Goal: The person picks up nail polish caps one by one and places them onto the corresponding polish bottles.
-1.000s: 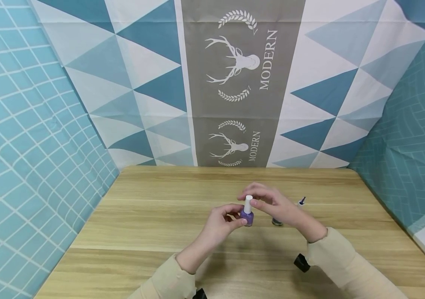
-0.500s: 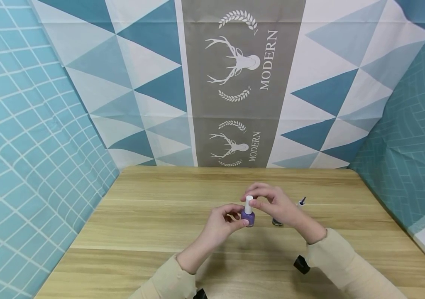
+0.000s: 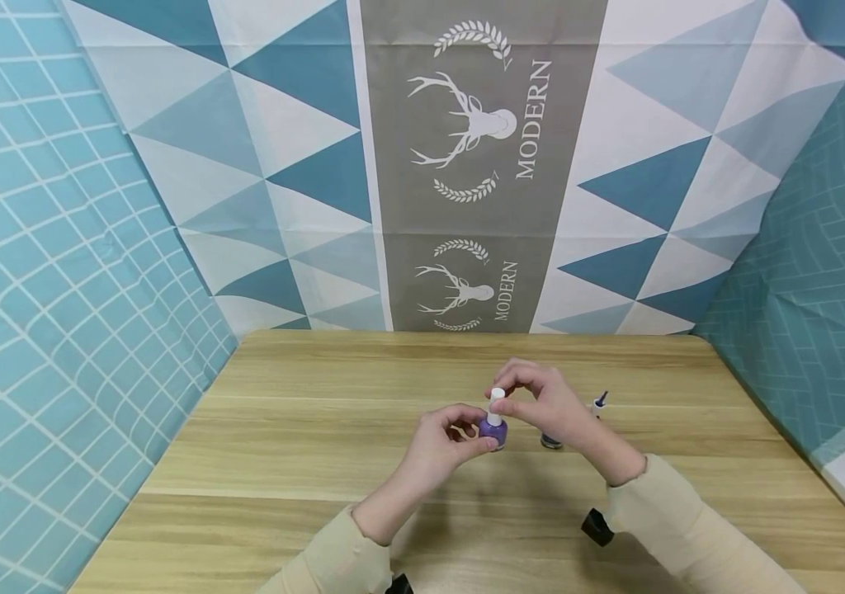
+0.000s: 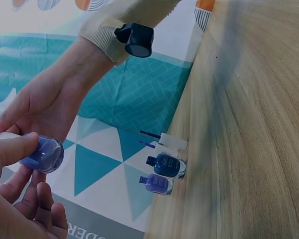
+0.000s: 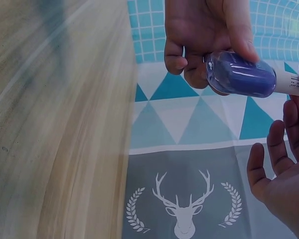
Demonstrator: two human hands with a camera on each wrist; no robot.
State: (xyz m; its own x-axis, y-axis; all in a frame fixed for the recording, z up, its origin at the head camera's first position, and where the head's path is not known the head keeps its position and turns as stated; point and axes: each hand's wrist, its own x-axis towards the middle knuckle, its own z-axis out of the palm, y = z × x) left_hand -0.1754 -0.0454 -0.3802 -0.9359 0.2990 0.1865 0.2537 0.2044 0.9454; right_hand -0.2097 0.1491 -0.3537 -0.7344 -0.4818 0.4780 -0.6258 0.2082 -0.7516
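Note:
Purple nail polish in a small glass bottle [image 3: 493, 432] is held upright above the table by my left hand [image 3: 437, 445], pinched between thumb and fingers. My right hand [image 3: 545, 404] pinches the bottle's white cap [image 3: 498, 398] from above. In the right wrist view the cap [image 5: 284, 83] sits against the bottle's neck, and the left thumb presses on the glass [image 5: 244, 74]. On the table, the left wrist view shows an uncapped dark blue polish bottle [image 4: 168, 165] beside an uncapped purple one [image 4: 156, 184].
Two white brush caps [image 4: 173, 141] stand near those bottles, brushes pointing up; the head view shows one brush cap [image 3: 599, 403] behind the right wrist. The wooden table [image 3: 304, 462] ends at a patterned cloth backdrop [image 3: 460, 165]. Black wrist cameras [image 3: 598, 526] hang under both sleeves.
The right fingers have shifted slightly around the white cap, turning a little. Bottle and cap have drifted slightly to the right; the left hand keeps its hold.

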